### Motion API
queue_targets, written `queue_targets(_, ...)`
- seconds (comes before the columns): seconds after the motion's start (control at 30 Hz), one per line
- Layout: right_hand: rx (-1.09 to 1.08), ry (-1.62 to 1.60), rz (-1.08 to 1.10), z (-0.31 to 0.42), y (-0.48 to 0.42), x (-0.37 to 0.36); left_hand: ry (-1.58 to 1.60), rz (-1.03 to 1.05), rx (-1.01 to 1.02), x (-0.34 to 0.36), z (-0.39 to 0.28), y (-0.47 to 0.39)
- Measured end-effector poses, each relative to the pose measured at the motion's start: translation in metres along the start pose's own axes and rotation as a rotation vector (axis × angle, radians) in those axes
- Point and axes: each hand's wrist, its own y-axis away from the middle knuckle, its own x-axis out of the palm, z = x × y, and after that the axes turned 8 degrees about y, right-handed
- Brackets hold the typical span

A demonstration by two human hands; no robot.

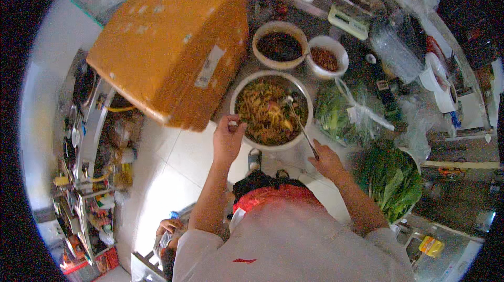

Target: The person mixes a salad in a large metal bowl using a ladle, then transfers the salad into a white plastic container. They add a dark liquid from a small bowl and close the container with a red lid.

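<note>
A wide white-rimmed bowl [309,122] before me holds a brown mixture of shredded food [260,112] with a few yellow strips. My left hand [229,138] is at its near left rim, fingers and thumb curled about the edge. In my right hand [328,162] is the handle of a long metal spoon [302,126], which slants over the near right rim; its pale end rests on the food. Just beyond stand a bowl of dark sauce [280,47] and a smaller white bowl [342,59] of reddish-brown bits.
A large orange box [165,41] rises at the left. To the right lie a clear plastic bag of greens [338,116] and a container of leafy greens [393,183]. A kitchen scale [348,22] stands farther back. Another person's hand [170,225] shows at lower left, near crowded shelves [80,203].
</note>
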Motion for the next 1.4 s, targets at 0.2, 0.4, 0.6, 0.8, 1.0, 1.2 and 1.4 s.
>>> queue_targets(0.2, -0.021, -0.117, -0.411, 0.006, 0.012, -0.025, 0.106, 0.109, 0.317, -0.007, -0.057, -0.066)
queue_targets(0.4, 0.218, -0.095, -0.541, 0.021, 0.036, -0.037, 0.181, 0.256, 0.336, 0.021, -0.146, -0.176)
queue_targets(0.6, 0.522, -0.166, -0.552, 0.039, 0.093, -0.026, -0.106, 0.063, 0.534, 0.109, -0.219, -0.329)
queue_targets(0.8, 0.798, -0.196, -0.484, 0.073, 0.155, 0.01, -0.545, 0.041, 0.509, 0.171, -0.226, -0.445)
queue_targets(1.0, 0.771, -0.184, -0.258, 0.091, 0.155, 0.011, -0.684, -0.193, 0.87, 0.149, -0.181, -0.59)
queue_targets(1.2, 0.834, -0.146, -0.336, 0.091, 0.151, -0.001, -0.416, -0.134, 0.712, 0.156, -0.231, -0.526)
queue_targets(1.4, 0.576, -0.239, -0.486, 0.079, 0.094, -0.064, -0.233, -0.097, 0.606, 0.08, -0.231, -0.359)
